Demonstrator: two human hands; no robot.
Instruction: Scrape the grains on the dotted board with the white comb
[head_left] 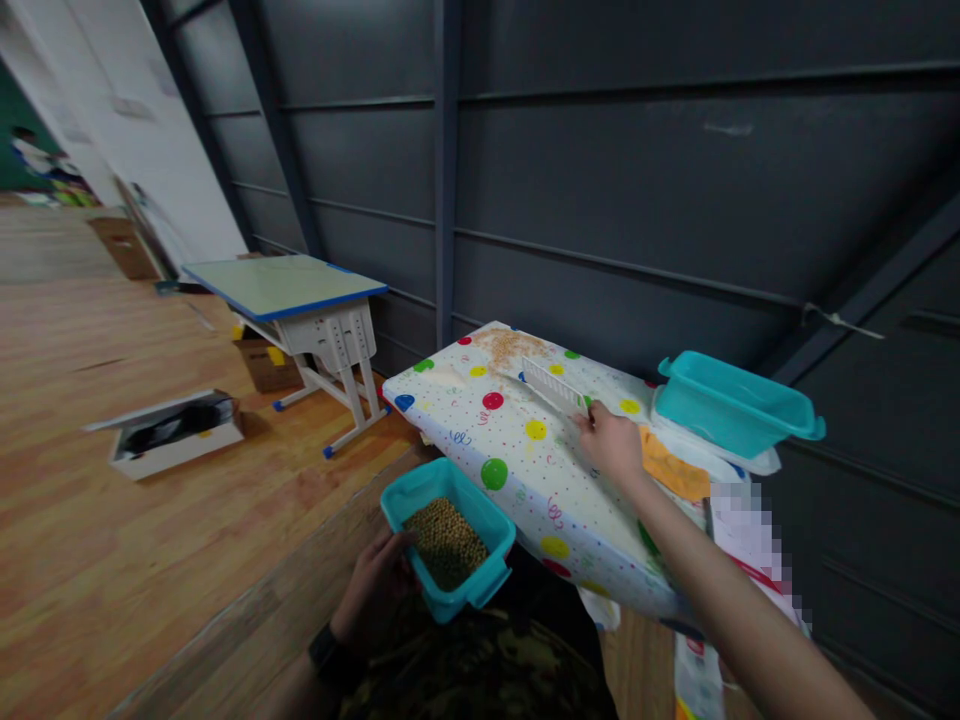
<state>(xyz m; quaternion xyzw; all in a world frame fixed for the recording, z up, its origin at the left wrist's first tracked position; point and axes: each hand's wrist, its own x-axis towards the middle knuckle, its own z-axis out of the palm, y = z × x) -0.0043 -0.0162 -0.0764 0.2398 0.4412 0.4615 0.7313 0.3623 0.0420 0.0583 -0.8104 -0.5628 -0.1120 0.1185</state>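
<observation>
My left hand (381, 578) grips the near left rim of a teal plastic box (448, 600), which is held tilted just off the table's front edge. Round tan beans, like soybeans, lie in the box. My right hand (611, 440) is closed round the near end of a flat white slotted plastic piece (553, 387); its exact kind I cannot make out. That piece is held over the balloon-print tablecloth (517, 440), its far end toward a scatter of small tan grains (506, 347) at the table's far left part.
A second teal box (735, 400) stands at the table's right on a white lid-like tray, beside an orange cloth-like piece (675, 465). Papers (750, 530) lie at the right edge. A dark panelled wall (600, 200) rises behind. Left are a school desk (292, 285) and an open carton (176, 440).
</observation>
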